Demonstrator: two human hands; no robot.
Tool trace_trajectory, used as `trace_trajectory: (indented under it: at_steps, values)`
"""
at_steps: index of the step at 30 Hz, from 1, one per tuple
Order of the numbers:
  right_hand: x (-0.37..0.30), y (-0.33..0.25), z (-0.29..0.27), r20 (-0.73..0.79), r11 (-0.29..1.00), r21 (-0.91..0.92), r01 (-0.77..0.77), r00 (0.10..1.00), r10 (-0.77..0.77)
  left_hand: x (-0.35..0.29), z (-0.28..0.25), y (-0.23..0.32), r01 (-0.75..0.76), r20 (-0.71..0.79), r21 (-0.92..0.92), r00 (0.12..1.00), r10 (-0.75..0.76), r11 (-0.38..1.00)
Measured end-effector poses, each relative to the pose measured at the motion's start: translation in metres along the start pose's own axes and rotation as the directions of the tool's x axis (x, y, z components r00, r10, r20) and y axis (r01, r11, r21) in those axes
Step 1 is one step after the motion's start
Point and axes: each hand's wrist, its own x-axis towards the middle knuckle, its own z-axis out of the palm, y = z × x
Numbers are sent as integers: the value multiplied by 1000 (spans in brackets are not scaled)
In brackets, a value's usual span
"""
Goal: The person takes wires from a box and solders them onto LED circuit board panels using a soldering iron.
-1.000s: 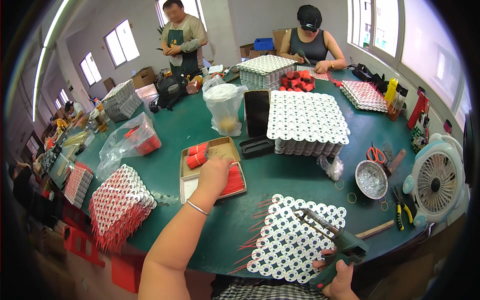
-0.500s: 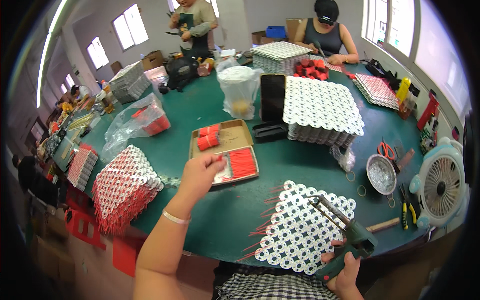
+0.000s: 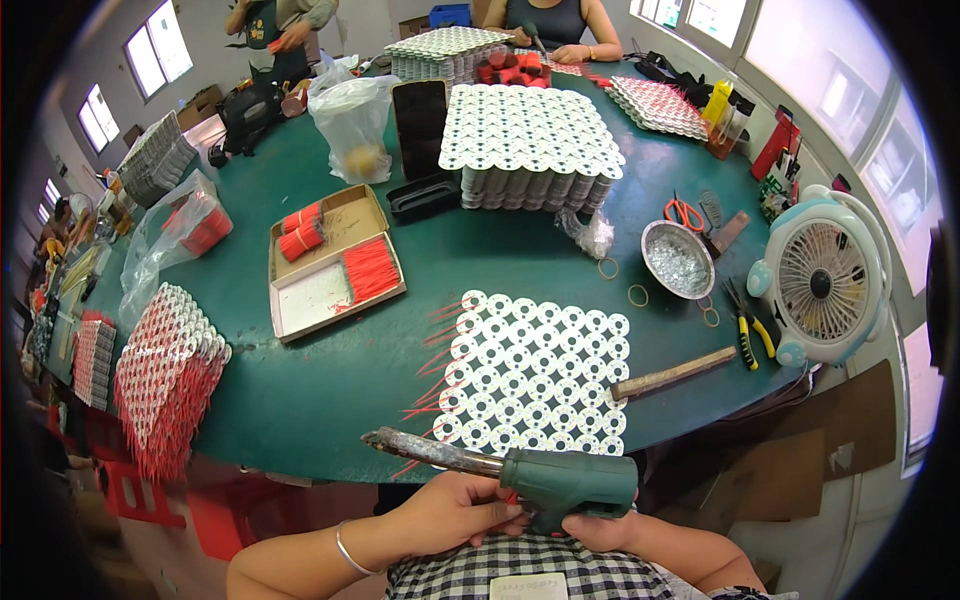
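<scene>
My right hand [image 3: 600, 530] is wrapped around the handle of a green soldering gun [image 3: 570, 485], whose long dark metal tip points left. Just under the barrel, my left hand [image 3: 455, 512] is closed, fingertips pinched close to the gun; a bit of red wire [image 3: 512, 497] seems to show at them, partly hidden. Beyond the gun lies a flat sheet of round white circuit boards [image 3: 540, 375] in joined rows. Thin red wires [image 3: 440, 365] stick out along its left side. An open cardboard box [image 3: 300, 310] at left holds loose red wires [image 3: 370, 270] and red bundles [image 3: 302, 232].
Stacks of white boards [image 3: 530, 130] and red-wired boards [image 3: 170, 370] stand around the green table [image 3: 300, 400]. At right are a metal bowl [image 3: 678, 260], pliers [image 3: 748, 325], a wooden stick [image 3: 675, 373] and a fan [image 3: 820, 280]. A co-worker [image 3: 555, 25] sits opposite.
My left hand has come from above the box of red wires to the soldering gun. The gun has swung to point left and moved nearer my body. The view has shifted right and down.
</scene>
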Motion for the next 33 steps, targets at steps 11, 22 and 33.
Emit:
trace_trajectory:
  at_steps: [11, 22, 33]
  values:
    - [-2, 2, 2, -251, 963, 172, 208, 954, -161, -16, 22, -24, -325, -267, 551, 804, 532, 768]
    - [-48, -11, -12, -304, 994, -5, -106, 948, 99, -38, -13, -35, 290, -203, 952, 371, 906, 95]
    - [-53, 11, -35, -191, 889, -456, -44, 980, -49, -27, -17, -33, 274, -158, 960, 368, 916, 55]
